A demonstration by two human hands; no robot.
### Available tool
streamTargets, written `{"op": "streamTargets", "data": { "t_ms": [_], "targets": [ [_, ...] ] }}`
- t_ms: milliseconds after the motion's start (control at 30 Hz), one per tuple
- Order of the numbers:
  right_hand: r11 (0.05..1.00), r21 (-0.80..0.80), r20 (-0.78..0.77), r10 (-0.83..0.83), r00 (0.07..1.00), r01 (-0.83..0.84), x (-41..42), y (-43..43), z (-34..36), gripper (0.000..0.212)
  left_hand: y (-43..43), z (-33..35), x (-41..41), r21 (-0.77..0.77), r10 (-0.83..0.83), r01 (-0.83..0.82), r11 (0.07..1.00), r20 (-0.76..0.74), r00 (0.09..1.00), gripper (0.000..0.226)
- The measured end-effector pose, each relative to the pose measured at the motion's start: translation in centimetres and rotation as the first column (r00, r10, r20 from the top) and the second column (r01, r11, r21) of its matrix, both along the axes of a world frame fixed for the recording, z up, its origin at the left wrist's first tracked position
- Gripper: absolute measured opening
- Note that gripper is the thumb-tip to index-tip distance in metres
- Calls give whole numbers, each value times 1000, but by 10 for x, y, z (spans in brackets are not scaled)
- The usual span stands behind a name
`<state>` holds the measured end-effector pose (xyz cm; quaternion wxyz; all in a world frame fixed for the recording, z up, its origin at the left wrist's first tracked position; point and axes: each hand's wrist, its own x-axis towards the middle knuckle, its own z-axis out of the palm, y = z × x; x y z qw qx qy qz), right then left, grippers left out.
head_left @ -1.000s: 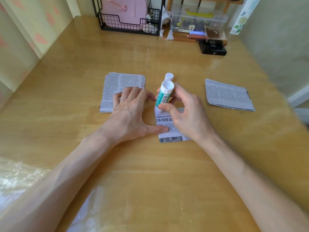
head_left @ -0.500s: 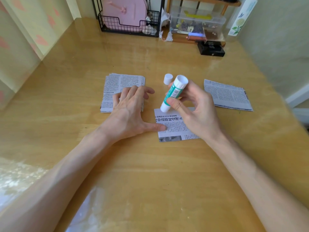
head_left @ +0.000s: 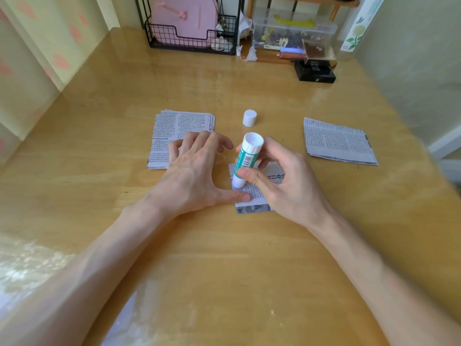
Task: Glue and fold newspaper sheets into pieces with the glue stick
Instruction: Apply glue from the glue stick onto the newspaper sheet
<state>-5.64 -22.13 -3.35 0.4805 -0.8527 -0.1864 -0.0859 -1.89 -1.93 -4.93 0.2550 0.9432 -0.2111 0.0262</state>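
Note:
A small newspaper piece [head_left: 252,193] lies on the wooden table in front of me. My right hand [head_left: 287,186] grips a green-and-white glue stick [head_left: 245,159], its lower end down on the paper near the left edge. My left hand [head_left: 194,176] lies flat beside it, thumb pressing the piece's left edge, fingers spread over a stack of newspaper sheets [head_left: 178,132]. The white cap [head_left: 249,117] stands alone behind the glue stick. A folded newspaper pile [head_left: 336,142] lies to the right.
At the back stand a black wire basket [head_left: 192,42] with a pink item, a clear plastic box [head_left: 291,33] on a wooden shelf, and a black box [head_left: 314,71]. Walls close in on both sides. Clear plastic [head_left: 30,265] covers the near left table edge.
The glue stick swung right and lifted half a second ago; now it is back down on the paper's left part, more upright. My left hand has stayed put.

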Motion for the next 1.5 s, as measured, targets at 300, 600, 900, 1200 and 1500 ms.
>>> {"op": "streamTargets", "data": {
  "t_ms": [300, 600, 900, 1200, 1500],
  "targets": [
    [996, -83, 50, -5, 999, 9, 7, 6, -1, 21, -1, 2, 0, 13, 5, -5, 1000, 1, 1000, 87],
    [995, -88, 97, -28, 995, 37, 23, 15, -1, 17, 0, -2, 3, 30, 24, -25, 999, 12, 1000, 113],
    [985, 39, 97, -170, 981, 167, 28, 12, -6, 19, 0, -3, 2, 22, 28, -28, 999, -2, 1000, 114],
    [1000, 11, -39, 9, 999, -9, 2, -8, 3, 21, -1, -2, 2, 22, 35, -35, 999, -9, 999, 115],
    [997, -64, -20, 42, 999, -43, -4, -1, 5, 19, -1, 0, 0, 24, 21, -21, 999, 12, 1000, 112]
  ]
}}
